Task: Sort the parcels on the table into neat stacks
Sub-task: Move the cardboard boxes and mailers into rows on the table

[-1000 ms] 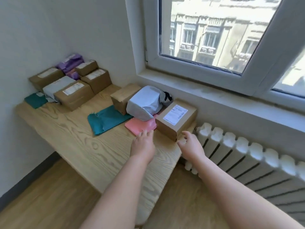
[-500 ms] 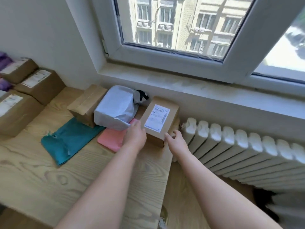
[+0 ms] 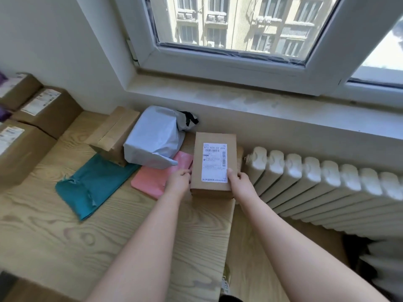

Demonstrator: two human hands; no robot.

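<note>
Hands bracket the near end of the labelled box (image 3: 214, 137). The left hand (image 3: 179, 181) has its fingers curled against the side turned away from the radiator (image 3: 316, 177). The right hand (image 3: 238, 182) lays its thumb on top at the corner of the label (image 3: 214, 164) and wraps round the side facing the radiator, so both grip the box.

The box sits at the table (image 3: 65, 225) edge just beside the radiator's end; whether it has left the wood cannot be told. It looks stiff and square, probably light enough for this two-sided hold, and its matte cardboard should grip better than the glossy label.

On the side away from the radiator, the pink mailer (image 3: 150, 179) touches the box; it is flat and soft and would likely sag if lifted by one edge. Farther from the radiator, the puffy grey bag (image 3: 154, 138) overlaps the mailer and looks slippery. Beyond it are a plain brown box (image 3: 115, 131) and a teal mailer (image 3: 91, 184).
</note>
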